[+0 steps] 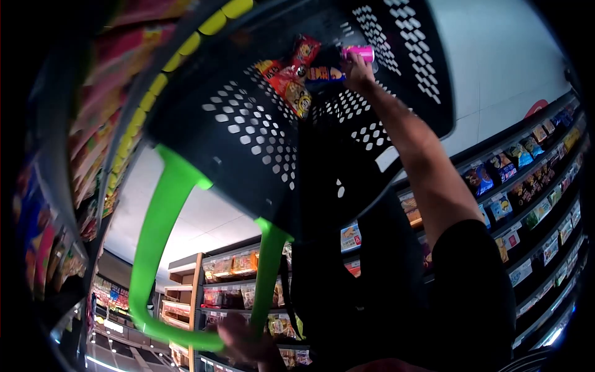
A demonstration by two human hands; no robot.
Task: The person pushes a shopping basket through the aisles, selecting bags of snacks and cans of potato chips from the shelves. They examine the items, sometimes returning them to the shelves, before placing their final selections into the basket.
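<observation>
My right hand [359, 73] reaches into a dark shopping basket [245, 167] with its fingers closed around a small pink can [358, 53]. Beside the can lie a blue snack pack [323, 74] and several red and orange snack bags, among them a red bag [305, 51] and a bag with a yellow round figure [297, 98]. At the lower edge, my left hand [240, 338] grips the basket's bright green handle [158, 242] near its corner; this hand is somewhat blurred and partly in shadow.
Shelves of packaged snacks [527, 186] run along the right side. Close on the left stands another rack of bags [93, 136] with a yellow scalloped edge strip [152, 93]. More stocked shelves [232, 273] show behind the handle. The basket's perforated walls hide much of the middle.
</observation>
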